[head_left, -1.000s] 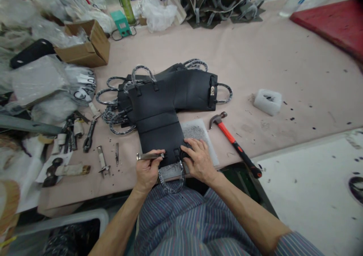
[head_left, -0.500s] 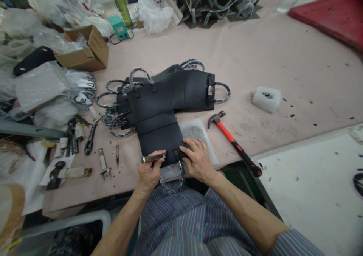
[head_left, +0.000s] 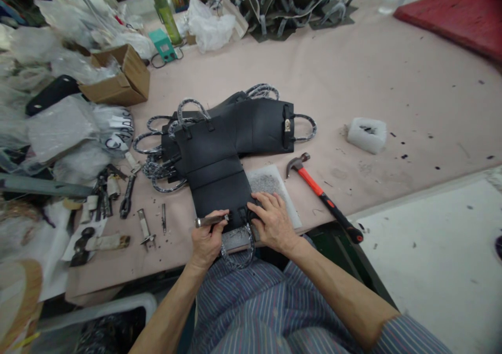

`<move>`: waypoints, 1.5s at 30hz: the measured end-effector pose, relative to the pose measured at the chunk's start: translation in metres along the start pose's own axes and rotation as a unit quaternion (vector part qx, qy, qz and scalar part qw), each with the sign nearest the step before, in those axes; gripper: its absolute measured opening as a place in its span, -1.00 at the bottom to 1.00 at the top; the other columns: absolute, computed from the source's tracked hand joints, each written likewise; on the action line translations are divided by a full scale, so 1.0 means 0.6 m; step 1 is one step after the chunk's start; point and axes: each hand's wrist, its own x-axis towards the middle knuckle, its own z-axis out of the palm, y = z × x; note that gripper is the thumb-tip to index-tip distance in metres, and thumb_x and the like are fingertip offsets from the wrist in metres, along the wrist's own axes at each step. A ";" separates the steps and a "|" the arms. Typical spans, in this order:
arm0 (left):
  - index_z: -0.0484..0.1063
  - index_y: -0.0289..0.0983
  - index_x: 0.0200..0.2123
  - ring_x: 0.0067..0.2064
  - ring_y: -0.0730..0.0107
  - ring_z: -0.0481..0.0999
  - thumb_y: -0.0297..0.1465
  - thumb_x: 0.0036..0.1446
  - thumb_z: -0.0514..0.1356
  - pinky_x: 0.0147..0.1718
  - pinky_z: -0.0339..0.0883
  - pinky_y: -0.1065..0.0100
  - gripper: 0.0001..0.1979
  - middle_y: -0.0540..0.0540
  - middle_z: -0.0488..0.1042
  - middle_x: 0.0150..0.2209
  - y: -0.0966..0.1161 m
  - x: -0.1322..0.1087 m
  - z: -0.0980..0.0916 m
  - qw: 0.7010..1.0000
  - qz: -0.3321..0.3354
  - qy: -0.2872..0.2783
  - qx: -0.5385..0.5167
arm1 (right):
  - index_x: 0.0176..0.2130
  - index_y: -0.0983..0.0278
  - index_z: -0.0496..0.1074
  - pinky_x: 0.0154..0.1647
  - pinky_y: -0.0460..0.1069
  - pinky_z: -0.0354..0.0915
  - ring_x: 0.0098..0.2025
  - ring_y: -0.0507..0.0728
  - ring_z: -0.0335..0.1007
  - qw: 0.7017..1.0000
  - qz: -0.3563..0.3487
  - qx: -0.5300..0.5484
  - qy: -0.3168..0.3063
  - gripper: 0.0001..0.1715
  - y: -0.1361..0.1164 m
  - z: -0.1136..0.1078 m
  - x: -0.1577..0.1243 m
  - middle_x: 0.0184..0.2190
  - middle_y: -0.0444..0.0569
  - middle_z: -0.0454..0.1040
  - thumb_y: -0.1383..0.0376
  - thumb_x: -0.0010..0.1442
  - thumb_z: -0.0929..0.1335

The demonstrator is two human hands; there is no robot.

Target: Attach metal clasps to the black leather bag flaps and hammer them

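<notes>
The left hand (head_left: 206, 239) is curled shut around a short metal punch (head_left: 209, 220), its fingers wrapped over the shaft so that the bright tip pokes out to the left of the knuckles and the other end meets the near edge of a black bag (head_left: 215, 173). The right hand (head_left: 274, 223) lies flat and spread on that same edge, fingers (head_left: 263, 203) splayed and pressing the leather down; it grips nothing. Between the two hands a small strap tab shows, and just below them a wrapped bag handle (head_left: 237, 252) loops down off the table edge toward the striped shirt.

The bag rests partly on a white pad (head_left: 274, 184), which shows just beyond the right fingers. Further beyond the fingertips more black bags (head_left: 262, 124) lie stacked, their wrapped handles sticking out. A red-handled hammer (head_left: 323, 200) lies to the right of the right hand, near but apart from it.

Left of the left hand, loose metal tools (head_left: 125, 197) lie scattered. Well beyond them an open cardboard box (head_left: 121, 77) holds crumpled clear plastic. A plastic-wrapped piece (head_left: 115, 132) nearby carries black lettering, too bent to read. A white foam block (head_left: 366, 133) sits far right.
</notes>
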 end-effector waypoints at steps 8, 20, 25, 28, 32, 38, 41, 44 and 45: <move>0.57 -0.23 -0.20 -0.16 0.27 0.68 -0.39 0.25 0.20 -0.11 0.56 0.29 -0.86 -0.08 0.68 -0.20 0.003 0.011 0.006 0.999 0.025 -0.028 0.035 | 0.12 0.22 0.44 0.39 0.32 -0.10 0.30 0.34 0.12 1.000 -0.002 -0.001 -0.002 -0.50 -0.001 -0.004 0.000 0.28 0.10 0.31 0.38 0.17 0.37; 0.55 -0.23 -0.19 -0.28 0.33 0.67 -0.40 0.23 0.19 -0.26 0.53 0.40 -0.85 -0.07 0.67 -0.26 0.006 0.017 0.010 0.998 0.042 -0.038 0.035 | 0.13 0.33 0.37 0.15 0.23 0.23 0.15 0.36 0.27 0.983 0.107 -0.122 0.082 -0.54 0.081 -0.082 -0.023 0.17 0.24 0.35 0.32 0.25 0.33; 0.53 -0.22 -0.20 -0.32 0.34 0.65 -0.39 0.23 0.17 -0.26 0.52 0.38 -0.86 -0.06 0.65 -0.31 0.006 0.017 0.015 0.998 0.038 -0.036 0.016 | 0.03 0.41 0.38 -0.09 0.16 0.24 -0.09 0.36 0.33 0.917 0.233 -0.323 0.006 -0.60 0.152 -0.118 -0.068 -0.10 0.30 0.45 0.19 0.31 0.31; 0.52 -0.21 -0.20 -0.28 0.31 0.66 -0.39 0.23 0.16 -0.22 0.52 0.35 -0.86 -0.06 0.64 -0.31 0.003 0.017 0.020 0.999 0.035 -0.031 0.008 | -0.16 0.41 0.42 -0.15 0.13 0.22 -0.17 0.34 0.34 0.914 0.219 -0.342 0.007 -0.74 0.170 -0.118 -0.086 -0.25 0.30 0.44 0.27 0.35 0.23; 0.52 -0.21 -0.21 -0.28 0.31 0.66 -0.39 0.22 0.17 -0.21 0.53 0.35 -0.87 -0.06 0.64 -0.31 0.003 0.017 0.021 0.999 0.039 -0.022 0.006 | -0.31 0.37 0.40 -0.35 0.08 0.21 -0.34 0.28 0.38 0.933 0.223 -0.282 0.024 -0.76 0.170 -0.130 -0.085 -0.36 0.27 0.43 0.42 0.29 0.19; 0.52 -0.18 -0.21 -0.27 0.30 0.68 -0.43 0.20 0.19 -0.21 0.54 0.35 -0.87 -0.05 0.65 -0.31 0.005 0.019 0.020 0.998 0.054 -0.016 -0.001 | -0.34 0.21 0.31 -0.52 -0.03 0.18 -0.57 0.12 0.32 0.972 0.174 -0.159 0.014 -0.60 0.073 -0.201 -0.043 -0.58 -0.09 0.33 0.23 0.46 0.08; 0.52 -0.19 -0.23 -0.27 0.30 0.68 -0.43 0.20 0.19 -0.23 0.53 0.37 -0.89 -0.04 0.65 -0.32 0.007 0.019 0.019 0.998 0.057 -0.014 0.000 | -0.24 0.20 0.28 -0.53 -0.05 0.20 -0.57 0.08 0.30 0.994 0.105 -0.019 0.032 -0.50 -0.024 -0.232 -0.024 -0.55 -0.14 0.35 0.06 0.50 -0.02; 0.52 -0.19 -0.23 -0.28 0.30 0.68 -0.43 0.20 0.19 -0.25 0.52 0.37 -0.89 -0.04 0.65 -0.32 0.006 0.018 0.020 0.998 0.065 -0.012 0.003 | -0.33 0.17 0.23 -0.55 -0.05 0.08 -0.60 0.06 0.22 1.000 0.008 0.015 0.003 -0.56 -0.095 -0.248 -0.011 -0.59 -0.16 0.31 0.03 0.47 0.05; 0.52 -0.19 -0.23 -0.29 0.29 0.67 -0.43 0.20 0.20 -0.26 0.52 0.37 -0.89 -0.04 0.65 -0.33 0.005 0.017 0.020 0.998 0.067 -0.014 0.007 | -0.36 0.17 0.21 -0.56 -0.04 0.00 -0.63 0.05 0.16 1.000 -0.010 -0.010 -0.027 -0.57 -0.108 -0.252 -0.008 -0.61 -0.17 0.29 0.04 0.45 0.08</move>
